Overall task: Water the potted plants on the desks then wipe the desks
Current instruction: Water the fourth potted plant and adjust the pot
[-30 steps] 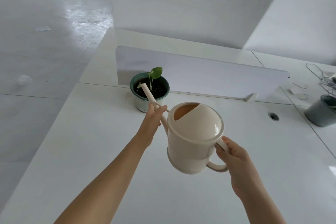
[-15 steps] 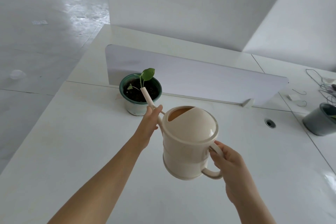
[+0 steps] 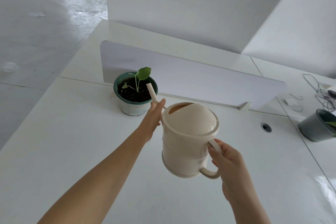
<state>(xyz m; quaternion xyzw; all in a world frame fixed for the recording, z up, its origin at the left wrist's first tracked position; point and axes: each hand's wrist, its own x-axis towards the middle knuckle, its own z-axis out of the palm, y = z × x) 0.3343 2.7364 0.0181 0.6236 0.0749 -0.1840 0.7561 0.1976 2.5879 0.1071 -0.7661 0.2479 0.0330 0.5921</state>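
Two hands hold the watering can, left hand gripping the spout, right hand gripping the handle, spout tip pointing up over the plant pot ahead.

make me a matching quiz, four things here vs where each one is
Things:
1. watering can
2. green pot
3. grey pot
4. cable hole

Places:
A. far right edge of view
B. in the desk between can and grey pot
C. by the divider's left end
D. held in both hands

Pairs: 1-D, 2-C, 3-A, 4-B
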